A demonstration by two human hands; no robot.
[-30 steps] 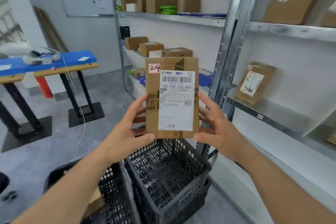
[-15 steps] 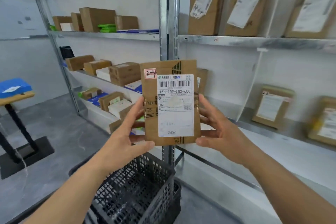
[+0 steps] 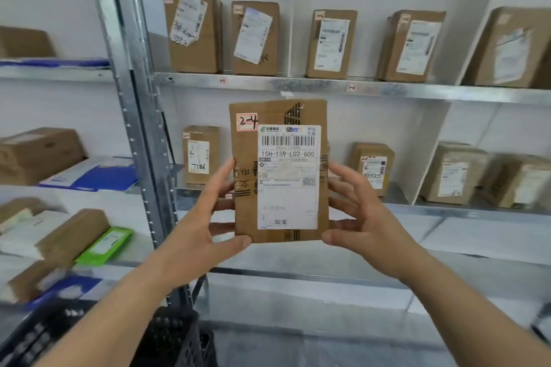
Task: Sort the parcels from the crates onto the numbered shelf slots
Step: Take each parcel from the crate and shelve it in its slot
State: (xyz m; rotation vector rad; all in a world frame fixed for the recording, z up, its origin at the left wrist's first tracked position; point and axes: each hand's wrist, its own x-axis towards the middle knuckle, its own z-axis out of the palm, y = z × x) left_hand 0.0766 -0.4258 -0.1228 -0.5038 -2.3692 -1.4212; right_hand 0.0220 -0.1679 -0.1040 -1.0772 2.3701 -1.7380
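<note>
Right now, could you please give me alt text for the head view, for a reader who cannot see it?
Both hands, left hand and right hand, hold a brown parcel upright, handwritten "2-4" at its top corner, before a metal shelf lined with standing parcels. A black crate sits below.

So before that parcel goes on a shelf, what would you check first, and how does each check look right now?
1. Grip: left hand and right hand both hold the parcel by its edges: ok.
2. Slot mark readable: handwritten tag reads 2-4: ok.
3. Matching shelf slot found: the small tags on the shelf edge are too blurred to read: cannot tell.
4. Free room on the middle shelf: gaps show between standing boxes: ok.
5. Parcel undamaged: front looks whole, back is hidden: cannot tell.
</note>
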